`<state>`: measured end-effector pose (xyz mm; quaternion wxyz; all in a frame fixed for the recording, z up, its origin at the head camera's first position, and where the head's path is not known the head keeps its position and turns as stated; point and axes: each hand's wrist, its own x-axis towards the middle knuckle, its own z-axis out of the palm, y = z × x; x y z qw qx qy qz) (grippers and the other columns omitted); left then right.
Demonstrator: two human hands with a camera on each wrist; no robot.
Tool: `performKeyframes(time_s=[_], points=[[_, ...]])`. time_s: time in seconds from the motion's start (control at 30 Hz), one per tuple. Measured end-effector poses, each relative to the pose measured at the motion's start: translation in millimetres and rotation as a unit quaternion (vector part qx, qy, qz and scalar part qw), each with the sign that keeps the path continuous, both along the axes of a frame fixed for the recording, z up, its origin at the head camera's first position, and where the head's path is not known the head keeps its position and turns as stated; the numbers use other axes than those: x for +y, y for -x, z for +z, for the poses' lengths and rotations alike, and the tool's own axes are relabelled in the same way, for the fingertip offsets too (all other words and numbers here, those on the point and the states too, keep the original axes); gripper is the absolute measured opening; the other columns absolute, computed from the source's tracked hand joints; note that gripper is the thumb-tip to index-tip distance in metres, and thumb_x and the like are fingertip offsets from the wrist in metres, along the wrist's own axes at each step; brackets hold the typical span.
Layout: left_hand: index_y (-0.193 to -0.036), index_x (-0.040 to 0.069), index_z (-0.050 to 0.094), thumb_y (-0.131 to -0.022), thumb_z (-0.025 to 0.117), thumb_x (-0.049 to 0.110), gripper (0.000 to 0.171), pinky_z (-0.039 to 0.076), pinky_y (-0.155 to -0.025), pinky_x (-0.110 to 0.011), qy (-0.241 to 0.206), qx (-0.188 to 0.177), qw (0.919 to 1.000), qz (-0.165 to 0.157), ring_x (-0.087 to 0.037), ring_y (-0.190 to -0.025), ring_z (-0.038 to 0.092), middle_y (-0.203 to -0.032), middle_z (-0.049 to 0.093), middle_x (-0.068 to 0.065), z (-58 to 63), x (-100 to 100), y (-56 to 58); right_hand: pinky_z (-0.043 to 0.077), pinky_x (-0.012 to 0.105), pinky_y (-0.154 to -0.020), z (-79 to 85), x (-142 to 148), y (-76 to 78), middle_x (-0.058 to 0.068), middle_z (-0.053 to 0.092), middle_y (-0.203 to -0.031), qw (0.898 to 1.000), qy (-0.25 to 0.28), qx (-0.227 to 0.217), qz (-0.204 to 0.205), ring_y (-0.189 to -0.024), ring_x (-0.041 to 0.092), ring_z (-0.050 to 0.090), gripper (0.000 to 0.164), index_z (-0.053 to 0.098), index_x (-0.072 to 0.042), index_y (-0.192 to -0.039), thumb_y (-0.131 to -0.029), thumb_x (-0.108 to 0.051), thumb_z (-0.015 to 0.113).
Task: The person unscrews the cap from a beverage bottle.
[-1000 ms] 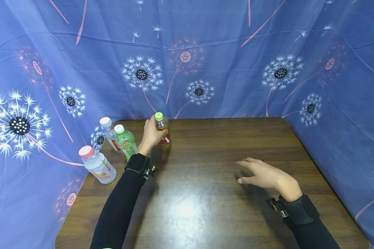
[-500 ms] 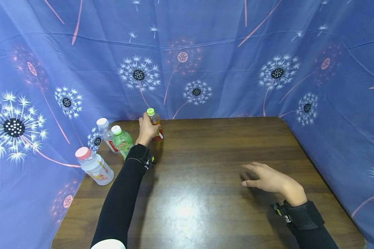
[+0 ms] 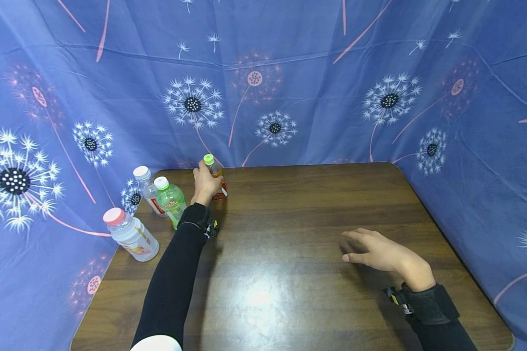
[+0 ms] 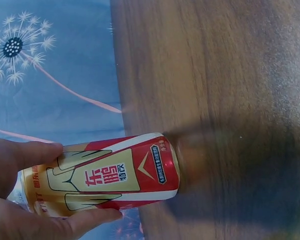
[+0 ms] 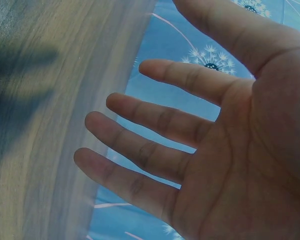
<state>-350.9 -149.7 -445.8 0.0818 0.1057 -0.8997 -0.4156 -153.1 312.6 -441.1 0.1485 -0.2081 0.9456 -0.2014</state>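
Observation:
Near the back left of the table, my left hand (image 3: 206,184) grips a small drink bottle (image 3: 219,183) with a lime-green cap and a red and gold label. In the left wrist view the drink bottle (image 4: 115,172) shows its label between thumb and fingers, its base at or close to the wood. A green bottle (image 3: 171,199) with a white cap stands just left of that forearm. My right hand (image 3: 379,249) hovers above the right side of the table; in the right wrist view its palm (image 5: 240,150) faces the camera, fingers spread, holding nothing.
Behind the green bottle stands a clear bottle (image 3: 151,190) with a white cap. A pink-capped bottle (image 3: 136,239) is nearer, by the left edge. The brown wooden table (image 3: 290,209) meets a blue dandelion-print cloth (image 3: 316,97) at the back and sides.
My left hand has shifted the lime-capped bottle a little left, toward the other bottles. The right hand has drifted slightly right and stays spread. The head view has turned slightly.

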Motion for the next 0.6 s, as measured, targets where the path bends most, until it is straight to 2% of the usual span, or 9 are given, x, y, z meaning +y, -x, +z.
performKeyframes(time_s=[0.17, 0.33, 0.43, 0.6], points=[[-0.166, 0.005, 0.005, -0.096, 0.072, 0.011, 0.097, 0.043, -0.117, -0.057, -0.012, -0.007, 0.9998, 0.013, -0.052, -0.142, 0.042, -0.157, 0.026, -0.034, -0.4, -3, -4.8, 0.046, 0.068, -0.107, -2.4, -2, 2.6, 0.027, 0.053, -0.150, 1.000, 0.005, 0.004, 0.003, -0.139, 0.052, 0.049, 0.076, 0.052, -0.004, -0.152, -0.096, -0.053, 0.071], [-0.166, 0.005, 0.000, -0.095, 0.071, 0.010, 0.100, 0.042, -0.118, -0.055, -0.015, 0.003, 0.9997, 0.017, -0.052, -0.144, 0.039, -0.160, 0.019, -0.034, -1.0, -6, -8.9, 0.043, 0.069, -0.109, -5.0, -4, 7.1, 0.027, 0.052, -0.152, 1.000, 0.011, 0.017, 0.005, -0.141, 0.052, 0.047, 0.073, 0.052, -0.003, -0.152, -0.098, -0.049, 0.070], [-0.167, 0.005, -0.004, -0.097, 0.070, 0.012, 0.101, 0.040, -0.120, -0.053, -0.016, 0.014, 0.9998, 0.008, -0.049, -0.148, 0.035, -0.162, 0.015, -0.033, 3.6, -5, -12.4, 0.044, 0.069, -0.108, -3.7, -4, 10.7, 0.025, 0.052, -0.152, 1.000, 0.014, 0.016, 0.004, -0.141, 0.051, 0.048, 0.070, 0.051, -0.005, -0.153, -0.099, -0.045, 0.071], [-0.167, 0.007, -0.005, -0.098, 0.071, 0.015, 0.103, 0.036, -0.123, -0.052, -0.008, 0.057, 0.9981, -0.022, -0.046, -0.154, 0.026, -0.165, 0.012, -0.030, 17.0, 5, -21.6, 0.048, 0.066, -0.105, -1.3, -2, 16.5, 0.023, 0.054, -0.151, 0.999, 0.021, 0.026, 0.002, -0.138, 0.048, 0.052, 0.070, 0.051, -0.007, -0.153, -0.099, -0.047, 0.070]])
